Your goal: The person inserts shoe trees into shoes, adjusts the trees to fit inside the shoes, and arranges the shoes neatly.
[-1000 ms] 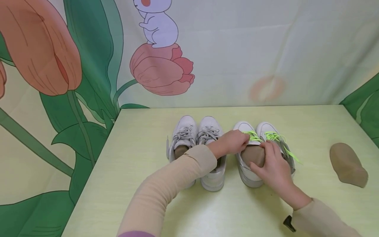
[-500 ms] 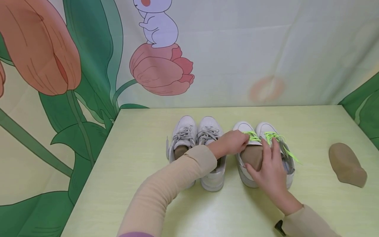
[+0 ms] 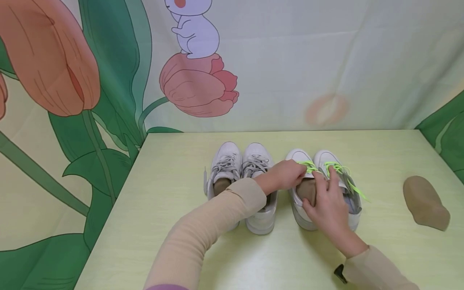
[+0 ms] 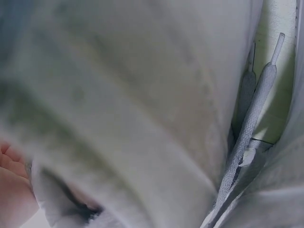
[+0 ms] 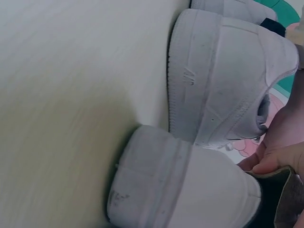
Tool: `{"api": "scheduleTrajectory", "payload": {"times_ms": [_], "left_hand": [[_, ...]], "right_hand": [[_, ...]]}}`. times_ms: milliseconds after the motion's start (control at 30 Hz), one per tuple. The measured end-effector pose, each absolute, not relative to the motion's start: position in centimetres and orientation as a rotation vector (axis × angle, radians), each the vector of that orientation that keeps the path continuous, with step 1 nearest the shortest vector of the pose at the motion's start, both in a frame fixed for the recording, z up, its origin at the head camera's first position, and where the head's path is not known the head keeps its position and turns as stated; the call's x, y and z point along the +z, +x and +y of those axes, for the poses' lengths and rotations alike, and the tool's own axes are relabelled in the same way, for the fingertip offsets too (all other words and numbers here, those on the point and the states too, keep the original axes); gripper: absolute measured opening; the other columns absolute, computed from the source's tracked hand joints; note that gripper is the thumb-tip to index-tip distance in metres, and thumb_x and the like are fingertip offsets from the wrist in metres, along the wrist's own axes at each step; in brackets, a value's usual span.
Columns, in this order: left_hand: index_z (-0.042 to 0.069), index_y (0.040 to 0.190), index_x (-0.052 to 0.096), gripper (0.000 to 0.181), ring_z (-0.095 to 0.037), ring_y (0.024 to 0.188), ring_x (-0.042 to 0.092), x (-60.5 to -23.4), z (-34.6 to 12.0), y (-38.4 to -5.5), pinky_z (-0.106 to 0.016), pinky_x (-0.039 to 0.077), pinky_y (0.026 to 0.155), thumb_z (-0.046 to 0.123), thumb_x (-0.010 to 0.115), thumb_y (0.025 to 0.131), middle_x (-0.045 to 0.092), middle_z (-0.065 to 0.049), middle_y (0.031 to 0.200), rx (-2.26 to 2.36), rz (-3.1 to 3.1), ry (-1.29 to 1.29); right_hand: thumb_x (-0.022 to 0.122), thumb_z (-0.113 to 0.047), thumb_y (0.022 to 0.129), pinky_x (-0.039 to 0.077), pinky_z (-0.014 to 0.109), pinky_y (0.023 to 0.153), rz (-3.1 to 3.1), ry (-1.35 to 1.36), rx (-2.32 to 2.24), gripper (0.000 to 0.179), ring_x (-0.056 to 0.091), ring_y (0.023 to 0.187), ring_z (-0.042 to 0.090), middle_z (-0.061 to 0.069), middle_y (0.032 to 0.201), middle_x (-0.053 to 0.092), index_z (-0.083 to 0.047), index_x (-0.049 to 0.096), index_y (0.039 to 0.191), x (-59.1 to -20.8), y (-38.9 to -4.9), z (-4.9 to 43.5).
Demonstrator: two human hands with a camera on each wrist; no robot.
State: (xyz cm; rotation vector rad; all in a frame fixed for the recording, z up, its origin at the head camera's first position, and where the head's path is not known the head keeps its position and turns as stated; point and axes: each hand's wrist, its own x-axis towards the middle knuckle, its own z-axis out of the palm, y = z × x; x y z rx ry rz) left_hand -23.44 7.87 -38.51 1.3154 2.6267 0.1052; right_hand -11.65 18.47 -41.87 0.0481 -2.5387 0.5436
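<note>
A white sneaker (image 3: pixel 303 219) with neon green laces stands toe away on the table. My left hand (image 3: pixel 288 174) grips the edge of its opening, also seen in the right wrist view, where thumb and fingers pinch the rim. A brown shoe-shaped insert (image 3: pixel 307 190) sits partly inside that opening. Over its right side lies my right hand (image 3: pixel 330 207), thumb near the heel end and fingers reaching toward the laces, holding it. The matching sneaker (image 3: pixel 355 219) stands beside it, partly behind my right hand. The left wrist view shows mostly blurred white shoe and grey laces (image 4: pixel 254 109).
Left of these stand two more white sneakers with grey laces, one (image 3: pixel 228 157) with a brown insert (image 3: pixel 221 185) inside, the other (image 3: pixel 262 225) partly under my left forearm. Another brown insert (image 3: pixel 425 203) lies at the table's right. A printed cloth (image 3: pixel 275 72) hangs behind.
My right hand has moved left over the brown insert, and less of the insert shows now. The left hand has kept its grip on the sneaker in the same place.
</note>
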Motion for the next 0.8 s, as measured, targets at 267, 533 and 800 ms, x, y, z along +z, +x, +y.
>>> {"api": "scheduleTrajectory", "payload": {"times_ms": [267,533,800], "left_hand": [[0.012,0.092,0.057,0.013,-0.010,0.066,0.048,-38.5,7.8,-23.4,-0.019,0.038,0.060,0.017,0.045,0.090,0.058,0.003,0.079,0.114,2.632,1.325],[0.012,0.091,0.057,0.012,-0.010,0.067,0.049,-38.3,7.8,-23.4,-0.019,0.039,0.062,0.018,0.046,0.090,0.059,0.003,0.080,0.097,2.647,1.330],[0.013,0.090,0.057,0.011,-0.009,0.066,0.048,-38.6,7.7,-23.5,-0.019,0.037,0.060,0.018,0.047,0.089,0.057,0.004,0.078,0.133,2.651,1.317]], "right_hand": [[0.072,-0.014,0.062,0.040,0.057,0.048,-2.573,0.044,0.544,0.067,0.049,0.093,0.046,0.023,0.136,0.024,-0.008,0.041,0.121,-42.4,-12.5,18.3],[0.073,-0.018,0.063,0.042,0.057,0.054,-2.558,0.037,0.578,0.066,0.049,0.096,0.045,0.022,0.136,0.027,-0.007,0.043,0.121,-42.9,-12.8,18.6],[0.070,-0.025,0.071,0.041,0.056,0.075,-2.651,0.120,0.772,0.066,0.044,0.107,0.045,0.025,0.135,0.027,-0.002,0.039,0.125,-42.0,-12.2,19.6]]}}
